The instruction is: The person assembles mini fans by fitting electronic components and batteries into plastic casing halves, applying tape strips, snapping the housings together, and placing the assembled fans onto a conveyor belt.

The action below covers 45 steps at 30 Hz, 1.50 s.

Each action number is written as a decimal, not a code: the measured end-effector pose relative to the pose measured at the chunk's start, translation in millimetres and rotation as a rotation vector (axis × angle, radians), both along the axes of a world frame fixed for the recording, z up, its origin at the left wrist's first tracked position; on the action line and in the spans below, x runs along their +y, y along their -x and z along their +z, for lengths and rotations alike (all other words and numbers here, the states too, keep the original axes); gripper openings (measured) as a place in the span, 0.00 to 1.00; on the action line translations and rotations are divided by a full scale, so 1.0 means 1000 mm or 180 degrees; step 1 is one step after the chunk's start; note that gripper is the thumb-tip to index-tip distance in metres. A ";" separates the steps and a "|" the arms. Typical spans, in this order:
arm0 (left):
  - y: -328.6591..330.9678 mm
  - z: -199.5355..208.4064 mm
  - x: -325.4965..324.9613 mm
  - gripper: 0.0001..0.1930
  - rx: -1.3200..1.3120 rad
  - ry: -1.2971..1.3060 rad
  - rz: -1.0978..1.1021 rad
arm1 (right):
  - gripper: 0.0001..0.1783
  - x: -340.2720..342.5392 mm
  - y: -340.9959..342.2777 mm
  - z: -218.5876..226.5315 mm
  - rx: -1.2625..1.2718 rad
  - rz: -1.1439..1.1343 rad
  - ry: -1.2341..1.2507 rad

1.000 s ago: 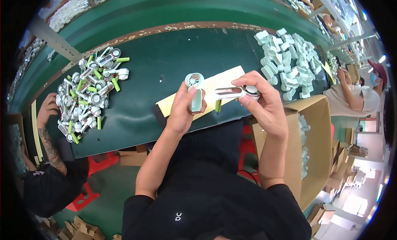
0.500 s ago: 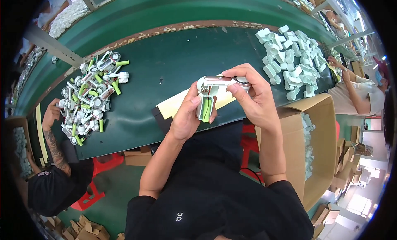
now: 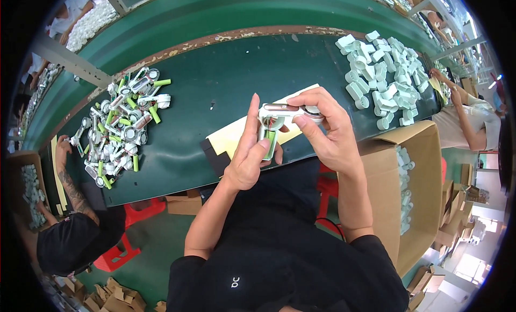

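Over the table's near edge I hold a small white device with a brownish glossy panel on its top and a round part at its right end. A bright green cylindrical battery hangs below its left end, with pale housing around it. My right hand grips the round end between thumb and fingers. My left hand closes around the battery section, its thumb against the housing and its index finger pointing up beside the device. Part of the battery and the left fingertips are hidden behind the thumb.
A yellow sheet lies under my hands on the dark green table. Similar devices with green batteries form a pile at left. Pale green shells are heaped at right, above a cardboard box. A co-worker's hand is at far left.
My left index finger has straightened upward and the thumb has shifted across the battery housing. The co-worker's hand at left has drawn back slightly from the pile. The whole view has shifted slightly.
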<state>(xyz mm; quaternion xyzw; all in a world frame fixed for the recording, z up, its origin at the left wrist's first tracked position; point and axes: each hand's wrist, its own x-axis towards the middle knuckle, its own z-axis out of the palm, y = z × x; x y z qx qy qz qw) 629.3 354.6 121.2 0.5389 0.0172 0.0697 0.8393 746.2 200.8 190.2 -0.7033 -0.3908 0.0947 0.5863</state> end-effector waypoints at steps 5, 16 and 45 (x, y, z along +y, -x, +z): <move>0.000 -0.004 0.001 0.43 -0.0064 -0.0398 -0.0040 | 0.11 0.002 -0.004 -0.002 -0.0315 0.0004 0.0117; -0.002 -0.013 -0.008 0.39 -0.0346 -0.0717 0.0235 | 0.12 0.002 0.003 -0.001 -0.0276 0.0025 0.0137; -0.006 -0.028 0.004 0.41 -0.0158 -0.0483 0.0513 | 0.13 -0.007 0.003 -0.041 -0.0443 -0.0619 0.0455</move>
